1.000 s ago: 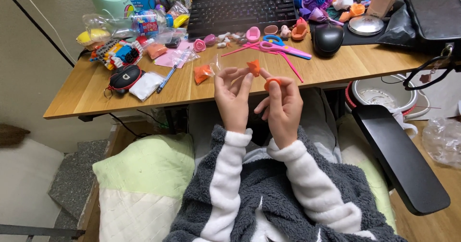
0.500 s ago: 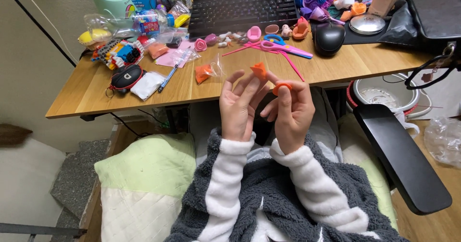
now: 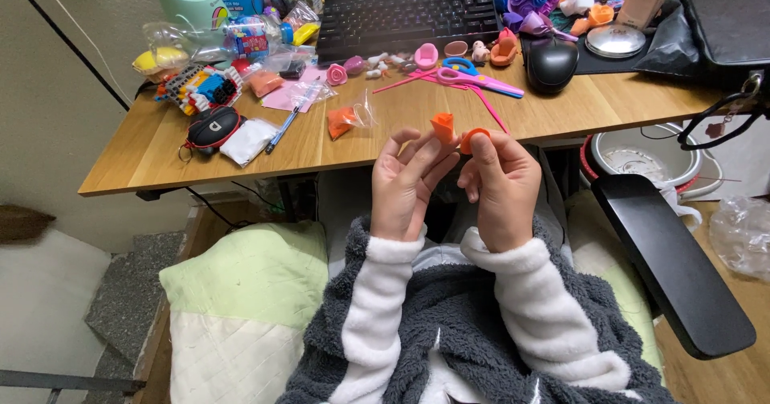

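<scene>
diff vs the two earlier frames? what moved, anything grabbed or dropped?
The left hand with its small orange clay bud and the right hand with its flat orange clay petal drew together; the two pieces now sit almost touching, lower and nearer the body. Nothing grabbed or dropped. The pink scissors and the wooden desk are unchanged.

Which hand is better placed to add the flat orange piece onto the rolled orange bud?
Right, likely. The right hand already pinches the flat orange piece beside the rolled orange bud, which the left hand holds upright.
</scene>
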